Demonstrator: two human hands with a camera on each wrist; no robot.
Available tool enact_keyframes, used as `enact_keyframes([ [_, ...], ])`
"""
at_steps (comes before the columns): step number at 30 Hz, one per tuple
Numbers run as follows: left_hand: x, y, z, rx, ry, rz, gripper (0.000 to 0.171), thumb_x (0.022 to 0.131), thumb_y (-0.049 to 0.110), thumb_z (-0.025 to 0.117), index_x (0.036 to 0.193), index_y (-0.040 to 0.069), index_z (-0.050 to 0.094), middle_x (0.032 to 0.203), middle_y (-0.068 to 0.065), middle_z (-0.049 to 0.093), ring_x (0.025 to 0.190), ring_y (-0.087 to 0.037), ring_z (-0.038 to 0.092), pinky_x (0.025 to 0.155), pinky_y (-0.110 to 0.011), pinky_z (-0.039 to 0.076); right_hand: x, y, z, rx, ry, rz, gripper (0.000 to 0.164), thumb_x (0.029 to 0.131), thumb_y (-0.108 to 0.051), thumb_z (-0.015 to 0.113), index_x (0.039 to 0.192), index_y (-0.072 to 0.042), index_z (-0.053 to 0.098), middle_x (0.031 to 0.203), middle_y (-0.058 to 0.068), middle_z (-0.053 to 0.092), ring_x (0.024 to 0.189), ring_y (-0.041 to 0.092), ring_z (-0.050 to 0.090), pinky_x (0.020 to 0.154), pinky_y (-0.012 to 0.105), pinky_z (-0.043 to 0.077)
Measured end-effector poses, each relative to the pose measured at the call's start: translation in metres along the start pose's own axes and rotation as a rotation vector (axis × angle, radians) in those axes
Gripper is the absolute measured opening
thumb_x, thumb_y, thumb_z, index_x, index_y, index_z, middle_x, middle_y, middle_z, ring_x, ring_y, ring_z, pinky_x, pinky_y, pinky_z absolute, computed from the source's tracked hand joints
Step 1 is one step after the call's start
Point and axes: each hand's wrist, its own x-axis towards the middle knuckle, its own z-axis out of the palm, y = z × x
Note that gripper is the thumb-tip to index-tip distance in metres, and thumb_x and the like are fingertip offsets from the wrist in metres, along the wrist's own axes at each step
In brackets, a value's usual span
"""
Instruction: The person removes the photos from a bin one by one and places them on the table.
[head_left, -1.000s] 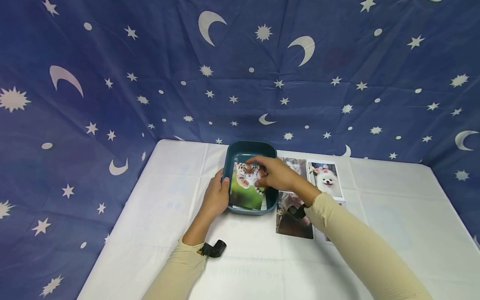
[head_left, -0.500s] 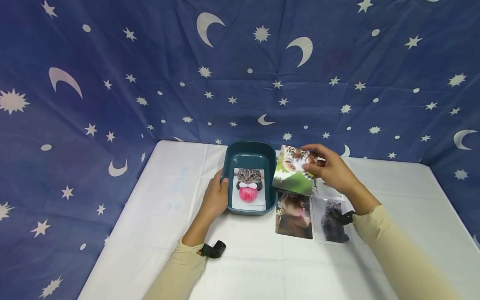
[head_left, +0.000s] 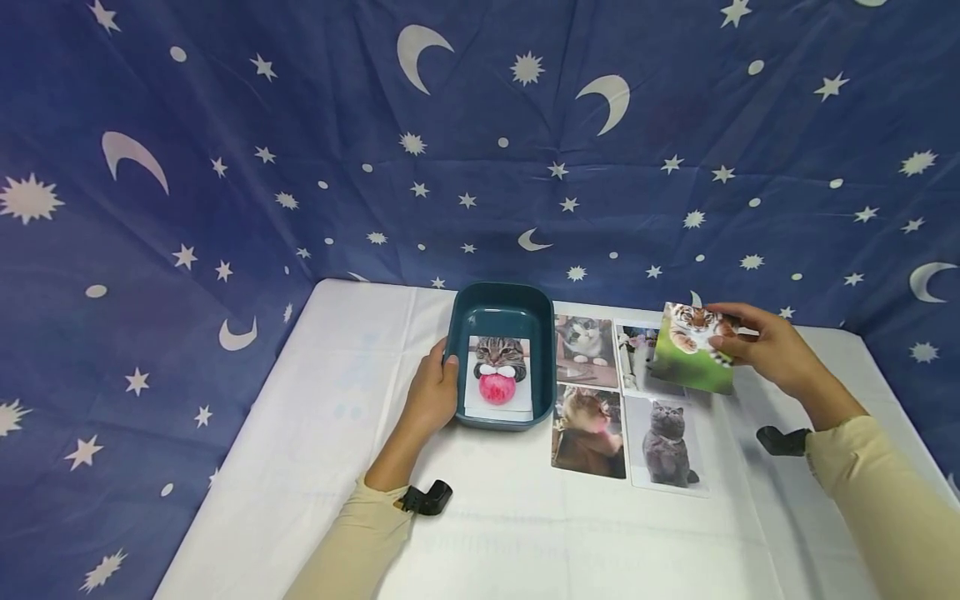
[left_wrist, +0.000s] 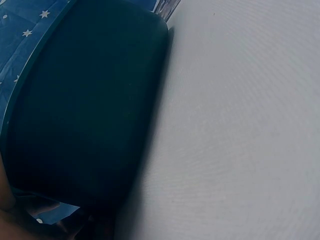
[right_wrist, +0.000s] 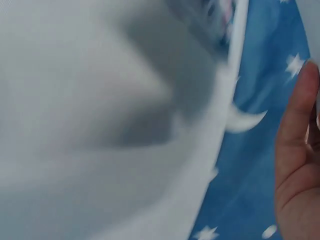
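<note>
My right hand [head_left: 767, 346] pinches a tiger photo card [head_left: 693, 346] by its right edge, held up at the right. Part of a white dog card [head_left: 637, 354] is hidden behind it. In the right wrist view the fingers [right_wrist: 300, 100] show at the right edge. My left hand [head_left: 431, 392] grips the left wall of a dark teal bin [head_left: 543, 350], thumb over the rim. Inside the bin lies a card of a tabby cat with a pink ball [head_left: 497, 375], on top of another card. The bin's outer wall [left_wrist: 90, 100] fills much of the left wrist view.
Right of the bin, photo cards lie in two rows: a grey-and-white cat card [head_left: 587, 350], a brown cat card [head_left: 588, 432] and a grey cat card [head_left: 666, 446]. A white cloth [head_left: 525, 517] covers the table. Behind hangs a blue star-and-moon curtain [head_left: 480, 167].
My right hand has lifted the tiger card out of the bin and carried it right, past the first column of cards. The tabby cat card beneath is uncovered. My left hand stays on the bin.
</note>
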Motion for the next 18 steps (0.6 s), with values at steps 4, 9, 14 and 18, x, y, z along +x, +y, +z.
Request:
enact_keyframes([
  [4,0.001,-0.001,0.0,0.012,0.0,0.005,0.053,0.111,0.026,0.038,0.159,0.006,0.032,0.151,-0.024,0.048,0.145,-0.038,0.042,0.119,-0.057,0.032,0.0,0.025,-0.011,-0.017,-0.02,0.042,0.066,0.097,-0.03,0.072,0.154,-0.013,0.045,0.137,0.012,0.047,0.096,-0.007,0.058,0.072,0.03,0.06],
  [9,0.002,-0.002,0.001,0.013,-0.003,0.02,0.053,0.111,0.025,0.038,0.159,0.004,0.032,0.151,-0.024,0.047,0.146,-0.038,0.041,0.12,-0.057,0.031,0.001,0.047,-0.019,-0.044,-0.089,0.091,0.068,0.098,-0.027,0.071,0.156,-0.01,0.04,0.143,0.017,0.042,0.095,-0.012,0.054,0.074,0.029,0.06],
  [14,0.002,-0.003,0.0,0.018,0.002,0.035,0.053,0.111,0.024,0.038,0.158,0.002,0.032,0.151,-0.026,0.047,0.146,-0.039,0.041,0.12,-0.058,0.031,0.006,0.059,-0.023,-0.112,-0.139,0.126,0.069,0.099,-0.022,0.069,0.158,-0.01,0.036,0.15,0.026,0.038,0.11,0.008,0.057,0.077,0.029,0.06],
  [18,0.002,-0.003,0.0,0.02,0.004,0.032,0.052,0.111,0.024,0.038,0.158,0.003,0.032,0.151,-0.025,0.048,0.146,-0.039,0.041,0.12,-0.057,0.032,0.012,0.065,-0.021,-0.183,-0.126,0.105,0.07,0.097,-0.021,0.072,0.157,-0.006,0.038,0.149,0.032,0.039,0.116,0.042,0.055,0.075,0.027,0.056],
])
